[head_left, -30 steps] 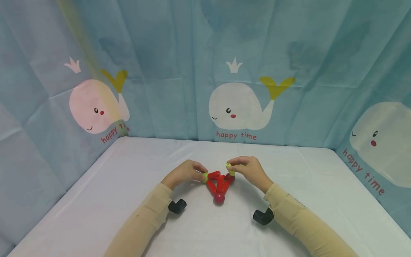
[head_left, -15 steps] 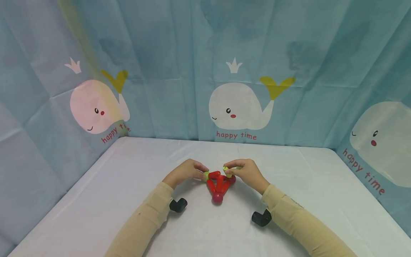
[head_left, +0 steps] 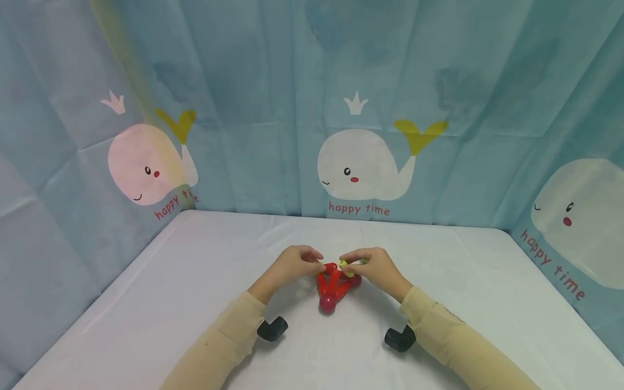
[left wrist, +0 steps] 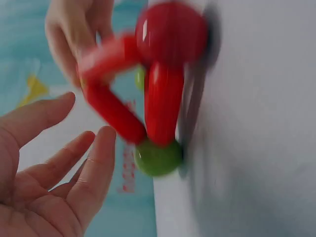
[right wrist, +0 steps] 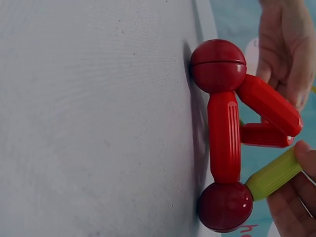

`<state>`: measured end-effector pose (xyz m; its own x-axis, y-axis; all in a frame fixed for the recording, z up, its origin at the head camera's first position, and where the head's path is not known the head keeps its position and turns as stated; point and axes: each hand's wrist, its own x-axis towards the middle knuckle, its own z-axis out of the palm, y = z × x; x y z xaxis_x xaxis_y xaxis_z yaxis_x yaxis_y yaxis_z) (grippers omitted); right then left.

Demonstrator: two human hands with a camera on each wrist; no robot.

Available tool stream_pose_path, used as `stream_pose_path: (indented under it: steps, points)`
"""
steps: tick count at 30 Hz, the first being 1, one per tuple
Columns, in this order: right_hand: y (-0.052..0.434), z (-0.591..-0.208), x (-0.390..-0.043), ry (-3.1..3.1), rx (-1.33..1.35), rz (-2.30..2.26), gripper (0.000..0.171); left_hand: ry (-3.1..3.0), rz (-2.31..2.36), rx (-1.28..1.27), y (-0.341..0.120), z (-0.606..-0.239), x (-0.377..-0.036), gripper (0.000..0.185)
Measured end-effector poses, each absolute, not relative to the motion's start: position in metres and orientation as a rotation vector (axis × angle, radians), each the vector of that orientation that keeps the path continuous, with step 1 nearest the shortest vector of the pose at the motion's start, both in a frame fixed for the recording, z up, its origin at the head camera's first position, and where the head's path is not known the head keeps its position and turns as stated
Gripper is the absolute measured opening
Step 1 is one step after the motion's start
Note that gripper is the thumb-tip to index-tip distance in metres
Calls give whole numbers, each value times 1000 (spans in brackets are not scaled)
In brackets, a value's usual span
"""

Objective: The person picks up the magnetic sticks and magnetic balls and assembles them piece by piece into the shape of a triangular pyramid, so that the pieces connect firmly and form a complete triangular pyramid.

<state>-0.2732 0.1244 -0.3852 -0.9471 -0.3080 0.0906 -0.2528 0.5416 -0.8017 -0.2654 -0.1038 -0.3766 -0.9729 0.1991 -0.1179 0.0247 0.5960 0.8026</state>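
A little toy of red sticks (head_left: 333, 284) and red balls (right wrist: 218, 64) is sitting in the middle of the white worktop (head_left: 195, 281). The right hand (head_left: 374, 269) is pinching a green stick (right wrist: 274, 174) and pressing its end against a red ball, so it can join on. The left hand (head_left: 291, 266) is touching the other side, fingers mostly straight, holding the toy steady. Two black bent pieces (head_left: 273, 328) are lying near the sleeves.
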Motion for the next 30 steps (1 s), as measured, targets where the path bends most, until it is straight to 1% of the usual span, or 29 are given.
stream_pose_path:
  steps: [4,8,12,17,21,26,30]
  points:
    - [126,-384,-270,2703,-544,-1401,22,2601,1298,241,-92,-377,-250,46]
    - [127,-384,-268,2696,-611,-1428,24,2609,1321,252,-81,-382,-244,59]
    - [128,-385,-268,2695,-614,-1438,24,2615,1374,242,-73,-386,-241,63]
    - [127,-386,-267,2729,-560,-1419,24,2644,1386,254,-72,-386,-241,53]
    - [126,-385,-266,2760,-530,-1418,23,2649,1390,291,-75,-384,-249,43]
    - [123,-386,-270,2733,-475,-1456,22,2597,1377,320,-79,-383,-267,39]
    - [121,-389,-276,2681,-421,-1504,24,2553,1369,302,-81,-382,-275,38]
